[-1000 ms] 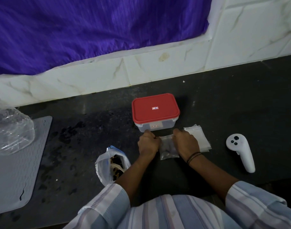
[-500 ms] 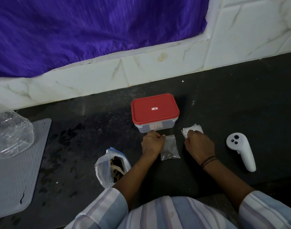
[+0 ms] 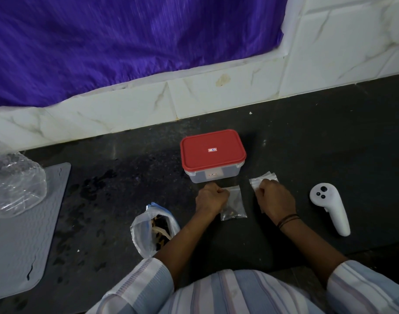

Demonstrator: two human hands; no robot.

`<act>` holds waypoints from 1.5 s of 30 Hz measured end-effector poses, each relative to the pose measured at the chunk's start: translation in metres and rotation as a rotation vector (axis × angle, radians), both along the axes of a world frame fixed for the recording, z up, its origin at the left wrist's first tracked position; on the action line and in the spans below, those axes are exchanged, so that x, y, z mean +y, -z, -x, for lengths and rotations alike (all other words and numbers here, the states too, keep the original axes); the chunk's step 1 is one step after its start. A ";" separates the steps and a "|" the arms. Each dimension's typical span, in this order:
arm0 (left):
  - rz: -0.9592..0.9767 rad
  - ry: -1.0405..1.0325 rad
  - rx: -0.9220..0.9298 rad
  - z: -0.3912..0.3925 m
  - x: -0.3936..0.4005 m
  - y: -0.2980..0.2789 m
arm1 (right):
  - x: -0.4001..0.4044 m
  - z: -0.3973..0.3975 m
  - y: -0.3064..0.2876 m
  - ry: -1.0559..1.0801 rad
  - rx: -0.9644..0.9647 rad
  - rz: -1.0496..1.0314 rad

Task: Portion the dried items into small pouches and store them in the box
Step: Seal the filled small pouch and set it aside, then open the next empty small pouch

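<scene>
Left hand [image 3: 211,198]: pinches filled pouch [image 3: 234,205] top.
Right hand [image 3: 274,200]: grips empty pouches [image 3: 263,180].
Tip: separate one pouch only.

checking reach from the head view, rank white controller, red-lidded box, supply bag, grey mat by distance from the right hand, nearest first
From the right hand:
1. white controller, just to its right
2. red-lidded box, up and left
3. supply bag, lower left, past the left hand
4. grey mat, far left

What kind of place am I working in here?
Probably a home kitchen counter: a dark stone countertop against a white marble-tiled wall, with a red-lidded food box on it.
</scene>
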State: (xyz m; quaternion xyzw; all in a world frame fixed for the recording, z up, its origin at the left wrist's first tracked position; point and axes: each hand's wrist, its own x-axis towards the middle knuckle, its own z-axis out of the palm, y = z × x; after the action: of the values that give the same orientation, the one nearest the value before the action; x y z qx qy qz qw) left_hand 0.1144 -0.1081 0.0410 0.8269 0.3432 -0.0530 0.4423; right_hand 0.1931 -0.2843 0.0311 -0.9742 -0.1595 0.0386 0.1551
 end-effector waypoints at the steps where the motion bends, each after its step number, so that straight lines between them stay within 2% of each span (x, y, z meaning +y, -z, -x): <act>1: 0.003 0.010 0.013 0.000 0.000 0.000 | -0.001 0.000 0.001 -0.010 -0.005 -0.009; 5: 0.049 0.028 0.048 0.003 -0.002 -0.003 | 0.000 -0.001 -0.001 -0.026 0.050 -0.033; 11: 0.028 0.039 0.058 0.005 -0.005 -0.007 | -0.011 -0.007 0.001 0.010 0.162 -0.304; 16: 0.001 0.070 0.047 0.005 -0.008 -0.011 | -0.010 0.008 -0.020 0.056 -0.012 -0.403; 19: -0.004 0.079 -0.053 0.003 -0.010 -0.016 | -0.004 0.027 -0.041 -0.028 -0.155 -0.516; 21: 0.117 0.070 -0.184 0.003 -0.015 -0.027 | 0.001 0.040 -0.050 -0.152 -0.208 -0.581; 25: 0.594 -0.119 -0.345 0.013 -0.021 -0.061 | 0.012 0.060 -0.050 -0.427 -0.313 -0.521; 26: 0.670 -0.151 -0.352 0.018 -0.019 -0.067 | 0.015 0.062 -0.049 -0.505 -0.353 -0.494; 28: 0.687 -0.148 -0.364 0.030 -0.011 -0.077 | 0.020 0.067 -0.049 -0.618 -0.393 -0.493; 30: 0.647 -0.132 -0.377 0.041 -0.002 -0.079 | 0.026 0.071 -0.051 -0.660 -0.350 -0.519; 35: 0.560 -0.171 -0.416 0.069 0.017 -0.071 | 0.044 0.083 -0.064 -0.547 -0.034 -0.766; 40: 0.680 -0.264 -0.428 0.090 0.021 -0.075 | 0.071 0.095 -0.077 -0.453 0.244 -0.834; 45: 0.822 -0.315 -0.437 0.109 0.034 -0.080 | 0.089 0.102 -0.086 -0.384 0.361 -0.788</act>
State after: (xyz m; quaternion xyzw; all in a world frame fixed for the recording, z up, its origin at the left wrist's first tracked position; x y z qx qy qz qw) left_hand 0.0059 -0.0741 0.1208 0.5137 0.3138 0.0583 0.7964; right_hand 0.0911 -0.1953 0.1174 -0.7717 -0.3096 0.1717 0.5282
